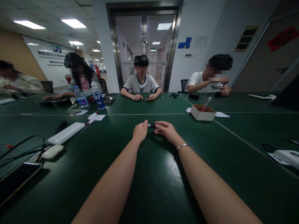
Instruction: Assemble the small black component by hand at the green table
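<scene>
Over the green table [154,174], my two hands meet around a small black stick-like object [152,125] with a shiny silvery end; its exact kind is too small to make out. My left hand [140,131] is closed at the silvery end, thumb up. Thumb and fingers of my right hand [167,130], which has a silver bracelet [183,146] at the wrist, pinch the black end. The object lies about level between the hands, and its ends are partly hidden by my fingers.
To the left lie a phone [20,177], a white earbud case [53,152], a long white device [67,133] and black cables. Two water bottles [99,99] stand farther back. An open box [202,114] holds a clear tube. Several people sit across the table.
</scene>
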### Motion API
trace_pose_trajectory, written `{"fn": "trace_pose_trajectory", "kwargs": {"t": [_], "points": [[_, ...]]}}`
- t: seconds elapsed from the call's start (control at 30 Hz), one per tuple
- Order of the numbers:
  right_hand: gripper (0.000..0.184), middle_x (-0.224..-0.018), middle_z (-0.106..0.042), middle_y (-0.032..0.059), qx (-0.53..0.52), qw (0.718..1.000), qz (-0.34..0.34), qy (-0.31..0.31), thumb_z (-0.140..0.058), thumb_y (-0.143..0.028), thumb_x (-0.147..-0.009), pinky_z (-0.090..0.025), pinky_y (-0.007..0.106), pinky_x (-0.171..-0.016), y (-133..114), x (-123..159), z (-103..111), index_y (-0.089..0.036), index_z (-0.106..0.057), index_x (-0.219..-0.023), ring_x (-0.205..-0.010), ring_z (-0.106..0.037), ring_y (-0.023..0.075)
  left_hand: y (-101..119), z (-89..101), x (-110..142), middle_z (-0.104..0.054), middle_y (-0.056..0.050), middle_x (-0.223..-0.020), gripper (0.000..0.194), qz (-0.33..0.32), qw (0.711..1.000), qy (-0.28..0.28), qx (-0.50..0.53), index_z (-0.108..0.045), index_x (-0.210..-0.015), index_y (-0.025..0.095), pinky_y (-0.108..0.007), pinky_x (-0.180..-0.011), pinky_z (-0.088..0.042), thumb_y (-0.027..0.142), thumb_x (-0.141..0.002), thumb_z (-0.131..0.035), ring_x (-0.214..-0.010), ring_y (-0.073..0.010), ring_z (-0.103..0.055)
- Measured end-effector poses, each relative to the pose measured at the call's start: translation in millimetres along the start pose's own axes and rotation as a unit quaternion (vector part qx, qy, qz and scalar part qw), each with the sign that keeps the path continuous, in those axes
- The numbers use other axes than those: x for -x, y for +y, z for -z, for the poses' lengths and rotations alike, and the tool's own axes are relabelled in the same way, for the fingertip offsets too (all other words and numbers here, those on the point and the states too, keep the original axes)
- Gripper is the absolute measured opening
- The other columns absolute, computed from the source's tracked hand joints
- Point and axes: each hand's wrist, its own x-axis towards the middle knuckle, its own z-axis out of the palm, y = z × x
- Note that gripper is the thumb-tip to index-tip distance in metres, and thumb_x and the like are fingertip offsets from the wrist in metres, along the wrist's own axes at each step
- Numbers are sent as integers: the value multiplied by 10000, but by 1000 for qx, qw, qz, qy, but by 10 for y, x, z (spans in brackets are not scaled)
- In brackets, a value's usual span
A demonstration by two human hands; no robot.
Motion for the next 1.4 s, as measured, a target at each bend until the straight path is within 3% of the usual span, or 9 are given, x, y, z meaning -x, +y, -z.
{"fn": "trace_pose_trajectory", "kwargs": {"t": [0.2,0.37,0.53,0.63,0.73,0.8,0.9,1.07,1.4], "points": [[121,-695,-685,41,-11,1000,-3,24,-762,-152,-787,-581,187,-550,21,-19,19,-126,-680,-872,-549,-663,119,-68,-27,-29,-563,0,-648,333,-46,998,-20,28,-603,-715,209,-256,-589,-315,464,-893,-483,-626,-160,-492],[141,-686,-672,47,-19,999,-3,36,-781,-154,-778,-577,198,-572,34,-27,32,-116,-677,-864,-572,-660,124,-83,-39,-45,-630,-15,-839,43,-110,989,-21,91,-625,-840,204,-257,-716,-413,224,-807,-607,-786,-155,-564],[128,-680,-667,48,-37,999,-4,35,-771,-142,-785,-577,209,-590,32,-25,33,-115,-679,-870,-600,-663,133,-36,-23,-29,-638,-33,-943,197,-137,979,-29,146,-630,-872,197,-262,-793,-450,82,-711,-626,-896,-158,-585],[138,-709,-680,50,-38,999,-6,35,-777,-136,-775,-580,203,-590,28,-24,36,-118,-680,-872,-605,-667,130,-41,-26,-38,-650,-39,-899,162,-79,981,-46,174,-634,-941,199,-266,-729,-459,236,-784,-624,-805,-157,-599],[151,-720,-684,52,-34,999,-4,24,-788,-133,-761,-582,197,-592,26,-22,38,-116,-681,-866,-600,-666,126,-59,-39,-56,-615,-26,-700,254,-7,985,-48,167,-614,-942,176,-260,-609,-425,401,-871,-520,-616,-143,-558],[153,-729,-687,54,-30,999,-5,17,-789,-129,-758,-583,194,-594,24,-20,39,-116,-682,-867,-601,-666,124,-64,-44,-64,-590,-13,-659,220,-13,985,-39,165,-605,-938,170,-251,-607,-413,366,-863,-538,-611,-138,-552],[136,-740,-692,53,-27,999,-11,17,-772,-117,-769,-582,189,-588,15,-15,36,-120,-681,-870,-605,-667,122,-56,-39,-65,-616,-15,-777,233,-33,983,-22,179,-604,-1007,182,-237,-635,-412,268,-792,-626,-676,-129,-560],[89,-711,-687,46,-31,999,-15,29,-715,-63,-799,-582,185,-580,0,-9,19,-110,-678,-866,-585,-663,117,-51,-41,-65,-584,-6,-681,214,-35,987,-38,151,-621,-1001,169,-248,-624,-395,304,-849,-553,-623,-130,-518],[102,-734,-695,56,-33,999,-20,26,-660,-22,-818,-579,191,-582,-13,0,2,-106,-684,-870,-587,-667,122,-93,-57,-82,-601,-8,-775,295,-41,986,-43,158,-607,-1094,179,-231,-643,-402,269,-814,-593,-693,-126,-549]]}}
